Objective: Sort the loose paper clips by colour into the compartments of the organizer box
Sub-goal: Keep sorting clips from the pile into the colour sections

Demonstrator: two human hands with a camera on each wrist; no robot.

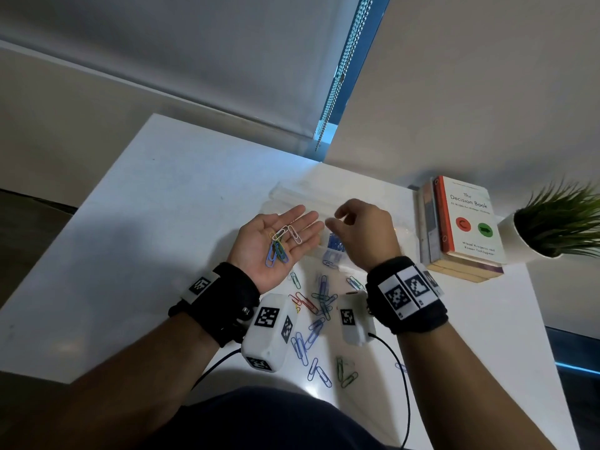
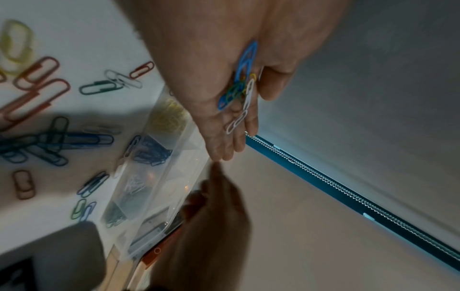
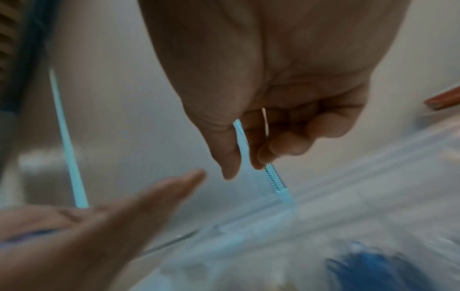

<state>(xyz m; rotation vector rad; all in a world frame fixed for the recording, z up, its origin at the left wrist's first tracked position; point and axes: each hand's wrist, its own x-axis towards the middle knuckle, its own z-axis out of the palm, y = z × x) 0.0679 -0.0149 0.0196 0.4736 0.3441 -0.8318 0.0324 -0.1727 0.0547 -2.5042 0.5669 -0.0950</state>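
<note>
Item: loose paper clips (image 1: 312, 315), plastic-coated wire in blue, green, red, yellow and white, scattered on the white table (image 1: 168, 203) between our wrists, with a further small handful (image 1: 281, 243) lying in our left hand (image 1: 276, 245). That hand is held palm up, fingers straight and spread flat as a tray, above the near edge of the organizer box (image 2: 159, 177). Our right hand (image 1: 363, 233) hovers just beside its fingertips with fingers curled and thumb close to forefinger; the right wrist view shows a thin pale sliver (image 3: 265, 122) between them, perhaps a white clip, but we cannot tell for certain. Box: clear plastic, with yellow, blue and pale clips already lying in separate compartments. Handling, as we judge it: each clip is very light, stiff and springy, with a smooth, slippery coating; clips hook into one another readily, and those in the palm overlap in a tangle. Best taken singly by a fingertip pinch across the rounded end loop, lifting slowly so that any snagged neighbour drops free. Nearby: stacked books (image 1: 461, 222) and a potted plant (image 1: 552, 225).
</note>
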